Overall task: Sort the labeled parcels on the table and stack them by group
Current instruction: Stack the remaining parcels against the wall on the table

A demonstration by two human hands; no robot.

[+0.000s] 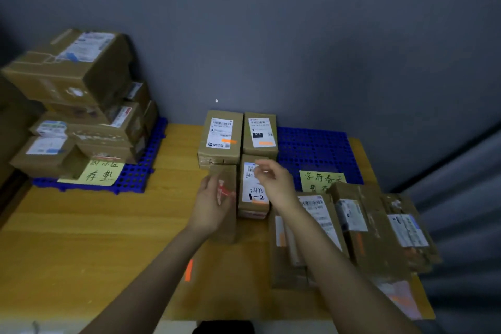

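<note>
My left hand [212, 205] grips a plain brown parcel [226, 221] with a red mark, standing at the table's middle. My right hand [273, 180] hovers over a small labelled parcel [253, 205] marked with handwritten digits, its fingers curled near the label's top; whether it pinches anything is unclear. Two labelled parcels [221, 138] [260, 134] lie side by side behind these. Several more labelled parcels [352, 228] lie at the right. A stack of parcels [78, 106] fills the left blue mat [130, 179].
A second blue mat [314, 152] lies at the back right with a yellow handwritten note [322, 180]. Another yellow note [101, 173] sits on the left mat. A flat brown sheet [230, 279] lies near the wooden table's [81, 238] front edge. A grey wall stands behind.
</note>
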